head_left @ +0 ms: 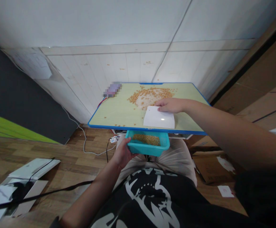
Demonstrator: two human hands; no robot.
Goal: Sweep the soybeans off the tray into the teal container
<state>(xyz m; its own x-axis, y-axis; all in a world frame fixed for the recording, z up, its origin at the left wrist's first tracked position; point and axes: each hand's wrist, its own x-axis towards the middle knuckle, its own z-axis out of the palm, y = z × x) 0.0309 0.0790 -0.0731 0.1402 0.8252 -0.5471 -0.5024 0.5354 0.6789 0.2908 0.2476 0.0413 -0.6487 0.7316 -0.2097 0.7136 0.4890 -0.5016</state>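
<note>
My left hand [123, 151] is closed on the left end of a turquoise plastic basin [147, 149], held below the table's front edge over my lap. Small round yellow-green beans [146, 139] lie inside it. On the tabletop, my right hand [171, 105] grips the far edge of a glossy white sheet [158, 118], its thumb on top and the other fingers partly hidden. The sheet bows slightly and lies near the front edge. Just beyond the fingertips spreads a pile of white rice-like grains [144, 100], with tan beans [165, 92] mixed in and around it.
The small table [109, 110] has a blue rim and stands against a white wall. A blurred purple object [113, 89] lies at its back left corner. Cables [85, 142] run across the wooden floor at left. Cardboard boxes [213, 169] stand at right.
</note>
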